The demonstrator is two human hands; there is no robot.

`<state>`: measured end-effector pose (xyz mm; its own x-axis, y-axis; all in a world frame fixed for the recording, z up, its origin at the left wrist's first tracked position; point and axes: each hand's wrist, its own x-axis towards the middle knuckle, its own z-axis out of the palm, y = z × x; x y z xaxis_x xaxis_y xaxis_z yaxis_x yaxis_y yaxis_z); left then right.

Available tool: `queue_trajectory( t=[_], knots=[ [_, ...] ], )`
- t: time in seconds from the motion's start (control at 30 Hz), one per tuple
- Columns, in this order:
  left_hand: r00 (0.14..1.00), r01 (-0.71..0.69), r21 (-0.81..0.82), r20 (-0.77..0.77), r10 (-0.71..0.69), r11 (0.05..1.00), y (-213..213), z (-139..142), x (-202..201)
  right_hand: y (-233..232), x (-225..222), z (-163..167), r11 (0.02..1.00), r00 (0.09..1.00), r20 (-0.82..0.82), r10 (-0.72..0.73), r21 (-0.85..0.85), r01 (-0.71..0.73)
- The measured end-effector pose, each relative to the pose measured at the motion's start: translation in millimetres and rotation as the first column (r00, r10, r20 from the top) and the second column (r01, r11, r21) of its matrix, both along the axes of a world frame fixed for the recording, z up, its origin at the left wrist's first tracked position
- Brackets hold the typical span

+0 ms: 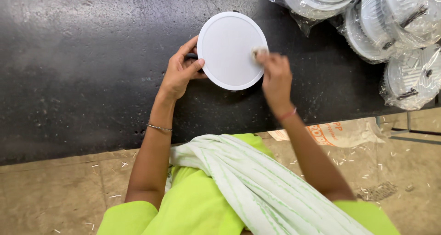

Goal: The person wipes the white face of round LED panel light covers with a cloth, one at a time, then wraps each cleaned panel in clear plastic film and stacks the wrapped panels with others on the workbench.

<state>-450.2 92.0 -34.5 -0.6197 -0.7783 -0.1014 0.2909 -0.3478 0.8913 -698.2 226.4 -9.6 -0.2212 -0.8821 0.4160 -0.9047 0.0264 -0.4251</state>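
Note:
A round white panel lamp (232, 48) lies face up on the black worktable (92, 65). My left hand (180, 71) grips its left rim, thumb on the white face and fingers curled behind the edge. My right hand (275, 76) pinches a small pale wad of cloth (258, 52) and presses it against the lamp's right side. The lamp's underside is hidden.
Several white round lamp housings in clear plastic bags (390, 28) are piled at the table's top right. A printed sack (340, 133) lies on the dusty floor below the table edge. A white and green striped scarf (257, 180) hangs over my front.

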Motion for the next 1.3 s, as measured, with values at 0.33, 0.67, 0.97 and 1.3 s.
queue_trajectory(
  t=[0.33,0.67,0.97,1.3],
  knots=[
    [0.998,-0.047,-0.019,0.036,0.048,0.999,5,-10,-14,62,59,22,0.974,0.78,0.607,0.151,0.041,-0.221],
    [0.996,-0.091,0.091,0.014,0.09,0.992,37,-15,-70,74,-93,6,0.923,0.458,0.889,-0.021,-0.159,0.35],
    [0.751,-0.288,-0.477,0.425,0.505,0.83,59,12,-87,140,-154,-36,0.857,0.674,0.706,-0.217,-0.193,0.478],
    [0.92,-0.223,-0.563,0.149,0.363,0.796,241,59,-196,362,-289,-90,0.578,0.626,0.383,-0.68,-0.245,0.778]
  ],
)
